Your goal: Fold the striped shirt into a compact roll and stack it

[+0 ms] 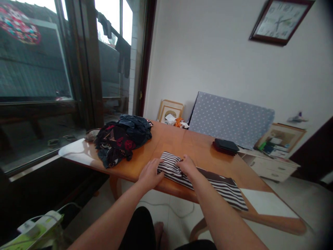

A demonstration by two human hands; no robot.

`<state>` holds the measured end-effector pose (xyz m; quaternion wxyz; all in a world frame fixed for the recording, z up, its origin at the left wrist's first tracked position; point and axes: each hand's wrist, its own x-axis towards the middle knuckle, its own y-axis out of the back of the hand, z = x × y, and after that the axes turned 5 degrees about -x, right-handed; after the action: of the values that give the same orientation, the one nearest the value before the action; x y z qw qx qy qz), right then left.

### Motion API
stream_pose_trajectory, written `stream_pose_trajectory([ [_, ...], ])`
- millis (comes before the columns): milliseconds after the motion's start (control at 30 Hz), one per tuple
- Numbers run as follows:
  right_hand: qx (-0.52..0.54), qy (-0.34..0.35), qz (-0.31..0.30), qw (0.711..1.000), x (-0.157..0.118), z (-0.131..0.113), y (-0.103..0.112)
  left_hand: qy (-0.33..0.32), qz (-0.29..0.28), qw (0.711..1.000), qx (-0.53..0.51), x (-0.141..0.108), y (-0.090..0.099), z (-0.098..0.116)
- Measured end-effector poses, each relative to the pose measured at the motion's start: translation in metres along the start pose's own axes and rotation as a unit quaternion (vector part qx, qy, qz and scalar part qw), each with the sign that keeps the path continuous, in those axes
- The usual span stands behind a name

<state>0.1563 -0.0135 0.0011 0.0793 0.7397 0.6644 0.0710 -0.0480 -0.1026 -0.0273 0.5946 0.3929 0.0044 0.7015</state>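
Observation:
A black-and-white striped garment (221, 187) lies on the orange wooden table (197, 147), folded into a narrow bundle at its near end. My left hand (150, 173) grips the bundle's left edge, and my right hand (186, 165) has its fingers curled into the top of the fold. A dark floral clothing pile (122, 139) sits to the left of my hands, apart from them. To the right lies a folded black item (225, 146), possibly a wallet or cloth.
A white sheet (267, 203) covers the table's right corner. A polka-dot board (230, 119) and picture frames (170, 111) lean behind the table, beside a white cabinet (273, 168). Clothes hang beyond the window (33, 66) at left. A power strip (39, 231) sits low at left.

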Motion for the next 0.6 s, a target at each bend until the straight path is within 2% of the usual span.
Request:
stream_pose_trajectory([
  [167, 0.015, 0.021, 0.013, 1.0, -0.001, 0.001, -0.012, -0.001, -0.002, 1.0, 0.023, -0.001, 0.0, 0.002],
  [333, 0.005, 0.003, 0.032, 0.999, -0.006, -0.004, -0.019, 0.011, 0.018, 1.0, 0.023, -0.003, -0.002, 0.001],
  [600, -0.015, -0.006, 0.044, 0.999, -0.013, -0.015, -0.035, 0.02, 0.015, 0.998, 0.064, -0.002, -0.001, 0.001],
])
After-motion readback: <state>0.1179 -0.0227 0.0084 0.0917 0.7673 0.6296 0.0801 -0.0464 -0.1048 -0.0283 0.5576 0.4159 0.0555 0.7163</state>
